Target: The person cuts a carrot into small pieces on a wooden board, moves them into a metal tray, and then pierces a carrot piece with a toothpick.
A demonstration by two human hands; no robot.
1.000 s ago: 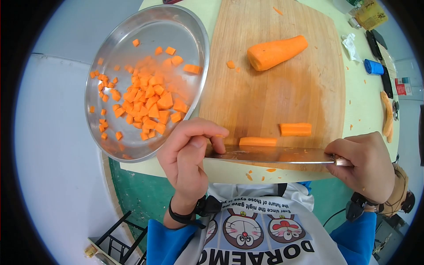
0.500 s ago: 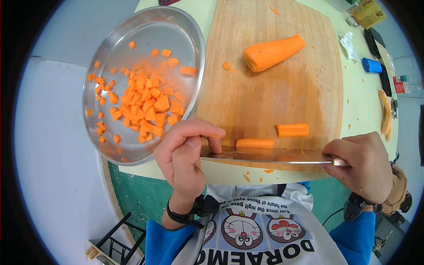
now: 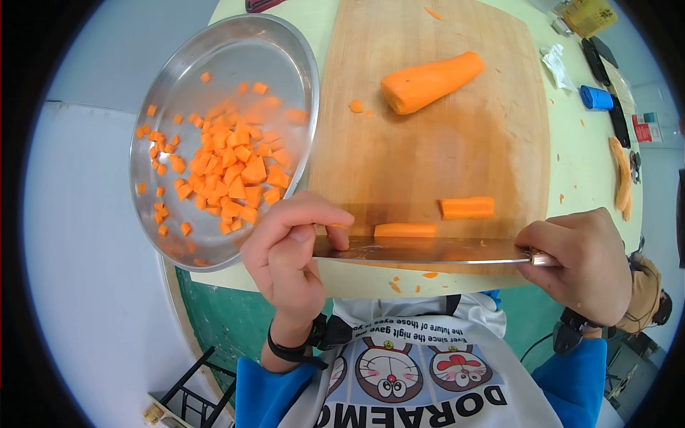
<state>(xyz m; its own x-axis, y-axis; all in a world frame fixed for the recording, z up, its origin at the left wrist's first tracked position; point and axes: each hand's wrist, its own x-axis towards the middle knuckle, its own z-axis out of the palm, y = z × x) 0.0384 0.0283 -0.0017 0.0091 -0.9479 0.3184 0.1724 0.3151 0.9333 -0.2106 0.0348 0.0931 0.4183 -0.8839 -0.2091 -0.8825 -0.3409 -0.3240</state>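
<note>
My right hand (image 3: 581, 257) is closed round the handle of a kitchen knife (image 3: 435, 251). Its broad blade lies low across the front of the wooden cutting board (image 3: 428, 160), edge-on to me. My left hand (image 3: 292, 250) is curled at the blade's far left end, fingertips against the metal; a speck of orange shows by the fingers. Just behind the blade is a carrot stick (image 3: 405, 230). A second carrot stick (image 3: 467, 207) lies a little further back to the right. A peeled carrot piece (image 3: 432, 83) rests near the back of the board.
Left of the board, a metal tray (image 3: 303, 71) holds many carrot cubes (image 3: 228, 167), its rim close to my left hand. On the right are a blue roll (image 3: 596, 98), a crumpled tissue (image 3: 557, 66) and an orange peeled strip (image 3: 621, 178). Carrot scraps (image 3: 397, 287) lie along the front edge.
The view has shifted slightly, so the tray, board and carrot pieces appear a little further left. My hands and the knife keep nearly the same pose.
</note>
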